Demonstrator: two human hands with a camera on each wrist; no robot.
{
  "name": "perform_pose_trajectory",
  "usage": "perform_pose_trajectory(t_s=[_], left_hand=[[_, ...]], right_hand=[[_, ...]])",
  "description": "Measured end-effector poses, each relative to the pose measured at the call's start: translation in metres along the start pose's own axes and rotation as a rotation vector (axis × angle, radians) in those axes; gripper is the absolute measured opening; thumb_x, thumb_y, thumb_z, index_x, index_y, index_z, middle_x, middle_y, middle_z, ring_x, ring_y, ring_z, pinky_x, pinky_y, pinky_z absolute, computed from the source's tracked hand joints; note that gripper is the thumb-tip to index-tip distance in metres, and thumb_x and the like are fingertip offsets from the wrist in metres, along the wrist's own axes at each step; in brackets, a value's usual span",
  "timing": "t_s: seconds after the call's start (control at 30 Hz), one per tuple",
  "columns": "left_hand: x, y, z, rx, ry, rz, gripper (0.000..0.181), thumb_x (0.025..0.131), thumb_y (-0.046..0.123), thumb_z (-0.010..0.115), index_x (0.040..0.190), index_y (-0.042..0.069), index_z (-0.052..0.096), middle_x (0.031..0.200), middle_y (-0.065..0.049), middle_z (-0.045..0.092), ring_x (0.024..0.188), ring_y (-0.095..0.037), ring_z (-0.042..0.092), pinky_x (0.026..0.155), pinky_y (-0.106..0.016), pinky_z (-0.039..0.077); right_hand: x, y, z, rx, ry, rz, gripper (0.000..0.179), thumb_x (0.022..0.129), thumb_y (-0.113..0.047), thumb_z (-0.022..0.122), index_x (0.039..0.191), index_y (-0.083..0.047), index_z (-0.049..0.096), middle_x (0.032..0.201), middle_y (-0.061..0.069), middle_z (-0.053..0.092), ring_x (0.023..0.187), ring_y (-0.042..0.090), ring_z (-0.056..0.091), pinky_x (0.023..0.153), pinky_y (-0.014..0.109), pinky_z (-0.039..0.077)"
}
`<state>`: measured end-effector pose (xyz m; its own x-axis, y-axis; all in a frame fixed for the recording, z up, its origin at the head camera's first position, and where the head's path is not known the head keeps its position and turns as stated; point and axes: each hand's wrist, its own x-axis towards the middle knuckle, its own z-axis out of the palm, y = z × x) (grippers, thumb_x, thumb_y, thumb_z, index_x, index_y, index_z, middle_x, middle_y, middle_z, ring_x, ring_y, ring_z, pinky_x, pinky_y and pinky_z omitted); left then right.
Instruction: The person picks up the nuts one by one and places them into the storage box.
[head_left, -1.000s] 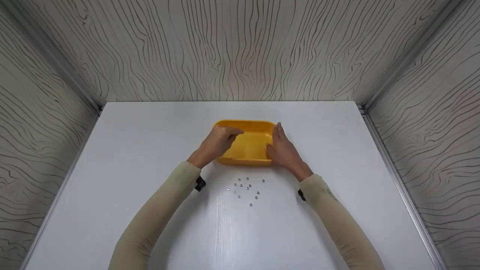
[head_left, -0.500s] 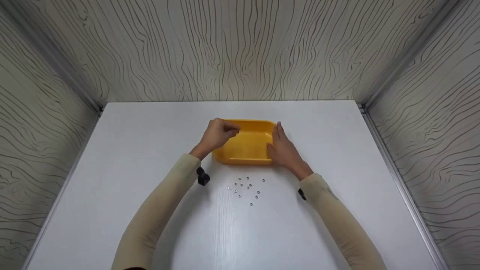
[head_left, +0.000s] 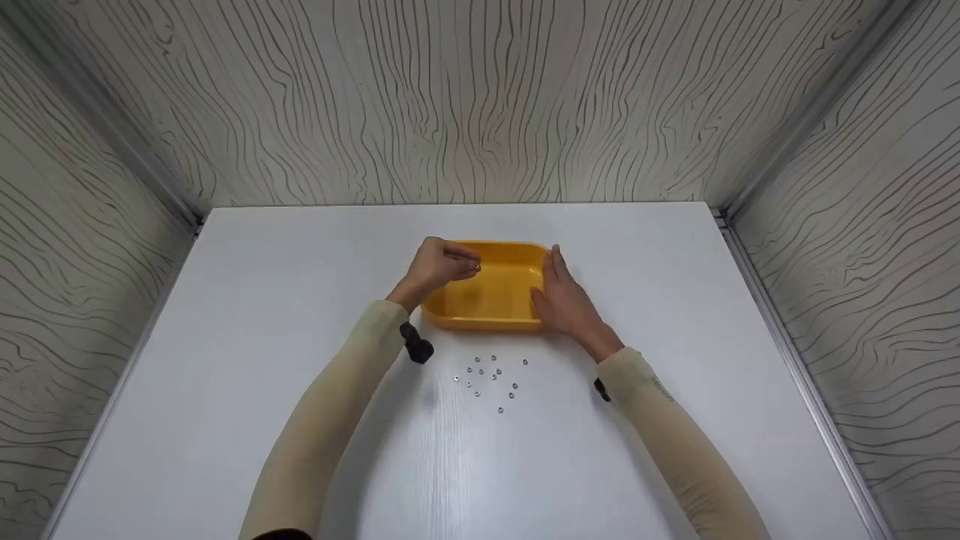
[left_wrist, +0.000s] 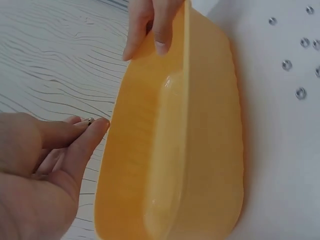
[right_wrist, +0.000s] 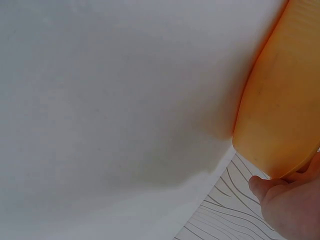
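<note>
Over the left part of a yellow plastic bin [head_left: 491, 325], my left hand [head_left: 439, 266] pinches a small shiny metal nut [left_wrist: 90, 121] between thumb and fingertip. The bin is rectangular, with rounded corners and its opening facing up; no nut shows on the visible part of its floor. At the bin's right end, my right hand [head_left: 568, 304] grips the wall, thumb inside and the other fingers along the outside. Several more small metal nuts [head_left: 493, 376] lie scattered on the white table in front of the bin; some also appear in the left wrist view.
The white table [head_left: 645, 255] extends around the bin on all sides. Wood-patterned panels [head_left: 480, 105] rise behind it and at both sides, with metal frame strips [head_left: 795, 330] along the side edges.
My left hand has lifted slightly and turned, so the nut now shows at its fingertips in the head view. My right hand keeps its grip on the bin; the loose nuts lie as before.
</note>
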<state>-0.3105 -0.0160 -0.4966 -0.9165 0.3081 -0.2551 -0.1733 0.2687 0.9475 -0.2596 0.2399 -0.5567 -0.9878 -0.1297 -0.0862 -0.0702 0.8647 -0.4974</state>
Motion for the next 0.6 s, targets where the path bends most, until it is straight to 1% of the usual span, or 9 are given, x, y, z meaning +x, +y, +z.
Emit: perform_pose_trajectory(t_s=[0.13,0.23,0.37,0.6], left_hand=[[0.004,-0.004,0.001,-0.111,0.014,-0.054,0.027,0.099,0.000,0.068,0.124,-0.006,0.073,0.124,-0.020,0.076,0.112,-0.023,0.077,0.097,-0.031,0.064],[0.006,-0.008,0.002,-0.173,0.030,-0.083,0.028,0.099,-0.001,0.067,0.126,-0.007,0.072,0.125,-0.020,0.075,0.114,-0.024,0.077,0.103,-0.035,0.062],[0.009,-0.012,0.004,-0.174,0.058,-0.100,0.027,0.099,0.000,0.068,0.125,-0.005,0.073,0.125,-0.018,0.074,0.114,-0.023,0.076,0.105,-0.036,0.061],[0.011,-0.014,0.006,-0.134,0.083,-0.090,0.023,0.100,0.003,0.067,0.121,0.000,0.076,0.122,-0.013,0.075,0.111,-0.020,0.076,0.095,-0.027,0.064]], right_hand=[[0.000,-0.001,0.001,0.003,-0.002,0.014,0.081,0.110,-0.032,0.048,0.168,0.000,0.001,0.178,0.017,-0.005,0.165,0.035,0.017,0.135,0.051,0.023],[-0.001,-0.001,0.002,-0.002,-0.001,0.015,0.081,0.110,-0.032,0.048,0.168,0.000,0.001,0.178,0.017,-0.006,0.165,0.035,0.017,0.135,0.050,0.022],[-0.001,-0.001,0.002,0.000,0.006,0.012,0.080,0.110,-0.031,0.049,0.168,0.000,0.002,0.178,0.017,-0.005,0.165,0.035,0.018,0.135,0.051,0.023],[0.001,0.000,0.002,-0.002,0.012,0.009,0.080,0.111,-0.031,0.048,0.167,0.001,0.001,0.178,0.019,-0.005,0.165,0.036,0.017,0.135,0.051,0.023]])
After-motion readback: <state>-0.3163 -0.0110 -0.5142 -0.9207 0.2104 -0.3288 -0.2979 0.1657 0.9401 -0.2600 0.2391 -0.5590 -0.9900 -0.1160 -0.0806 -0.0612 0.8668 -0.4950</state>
